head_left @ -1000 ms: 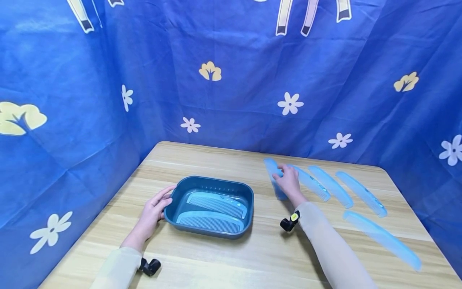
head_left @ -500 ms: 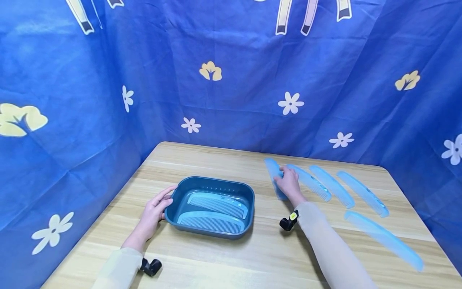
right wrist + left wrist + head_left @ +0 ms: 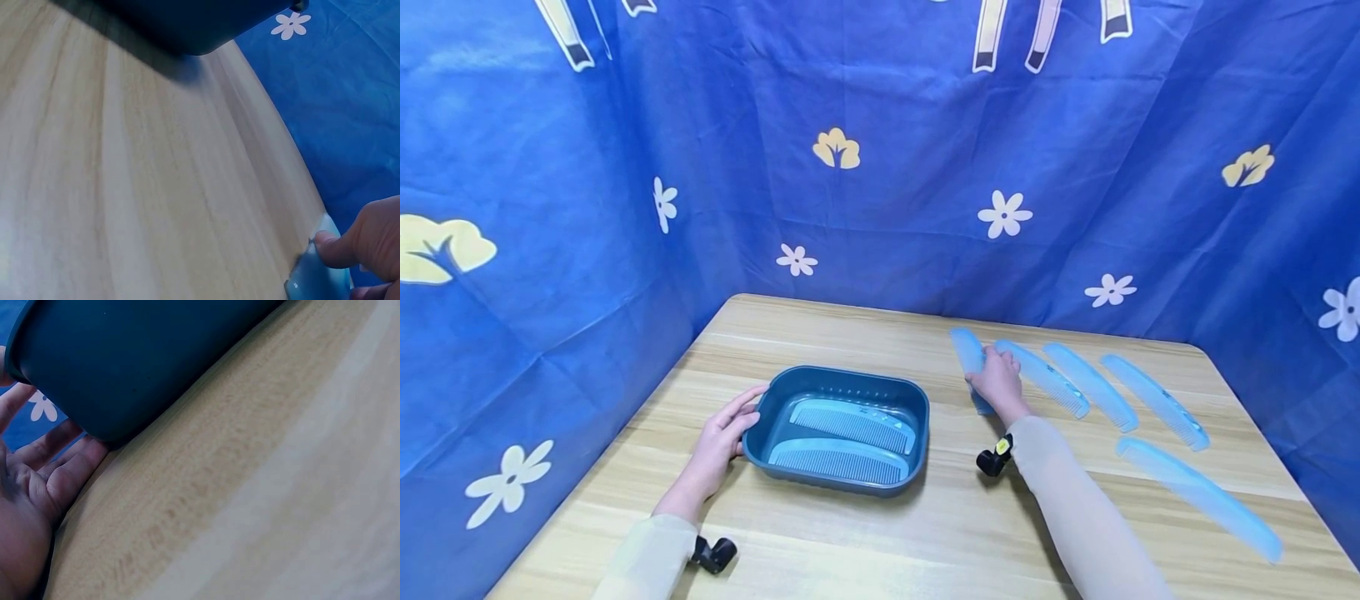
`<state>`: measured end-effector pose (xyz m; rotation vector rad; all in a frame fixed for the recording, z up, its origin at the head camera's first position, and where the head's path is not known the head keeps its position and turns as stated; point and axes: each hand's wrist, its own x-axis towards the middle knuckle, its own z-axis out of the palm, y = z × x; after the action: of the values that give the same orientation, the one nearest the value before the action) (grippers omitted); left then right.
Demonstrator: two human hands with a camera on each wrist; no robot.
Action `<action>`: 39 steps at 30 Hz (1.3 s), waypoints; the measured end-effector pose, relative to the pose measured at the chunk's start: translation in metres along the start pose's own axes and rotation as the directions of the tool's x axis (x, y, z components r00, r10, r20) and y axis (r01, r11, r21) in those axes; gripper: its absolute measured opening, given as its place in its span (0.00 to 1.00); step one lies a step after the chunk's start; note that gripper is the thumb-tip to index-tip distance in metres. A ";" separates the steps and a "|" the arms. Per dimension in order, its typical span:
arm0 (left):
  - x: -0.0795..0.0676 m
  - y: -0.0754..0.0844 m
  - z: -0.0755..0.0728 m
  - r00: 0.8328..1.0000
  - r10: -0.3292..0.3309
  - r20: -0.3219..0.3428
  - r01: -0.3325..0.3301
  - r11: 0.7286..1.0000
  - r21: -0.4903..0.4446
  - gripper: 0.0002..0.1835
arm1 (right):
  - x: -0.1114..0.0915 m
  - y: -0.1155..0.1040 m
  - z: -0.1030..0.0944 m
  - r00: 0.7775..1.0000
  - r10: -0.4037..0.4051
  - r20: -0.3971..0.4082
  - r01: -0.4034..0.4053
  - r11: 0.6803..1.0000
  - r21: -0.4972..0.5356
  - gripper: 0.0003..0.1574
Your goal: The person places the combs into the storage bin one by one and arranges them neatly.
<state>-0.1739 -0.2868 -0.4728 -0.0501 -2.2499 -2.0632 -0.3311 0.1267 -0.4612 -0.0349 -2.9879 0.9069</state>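
Note:
My left hand (image 3: 717,437) grips the left end of a dark teal plastic basket (image 3: 820,372), with fingertips at its rim and outer wall. In the left wrist view, several fingers (image 3: 69,472) lie against the basket's lower corner. Inside it two light blue combs lie side by side, an upper comb (image 3: 850,421) and a lower comb (image 3: 838,461). My right hand (image 3: 1000,385) pinches the leftmost comb (image 3: 966,348) of a row at the table's back; the hand hides its middle. The right wrist view shows the thumb (image 3: 331,247) on the comb's edge.
Farther right on the wooden table (image 3: 850,550) lie more blue combs: a second comb (image 3: 1045,377), a third comb (image 3: 1092,385), a fourth comb (image 3: 1153,400) and a nearer comb (image 3: 1198,496). A blue patterned curtain (image 3: 910,208) stands behind the table and along its sides.
My right hand has shifted slightly down along the leftmost comb, and its wrist has moved a little left. The left hand and the basket stay in place.

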 end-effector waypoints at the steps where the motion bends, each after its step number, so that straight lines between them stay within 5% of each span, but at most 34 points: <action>1: 0.000 0.000 0.000 1.000 -0.002 0.000 0.002 1.000 0.002 0.25 | 0.000 0.000 0.000 1.000 0.005 0.006 -0.005 1.000 -0.017 0.43; 13: 0.000 0.003 0.000 1.000 -0.006 0.000 0.006 1.000 0.006 0.25 | 0.002 0.000 -0.004 0.999 0.046 -0.005 -0.046 0.999 -0.027 0.48; 39: -0.002 -0.001 0.000 1.000 -0.005 -0.001 0.005 1.000 0.016 0.25 | 0.000 0.004 -0.011 1.000 0.014 0.028 -0.020 0.970 0.244 0.28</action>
<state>-0.1721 -0.2869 -0.4739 -0.0425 -2.2678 -2.0476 -0.3305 0.1365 -0.4544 -0.0451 -2.8779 1.2788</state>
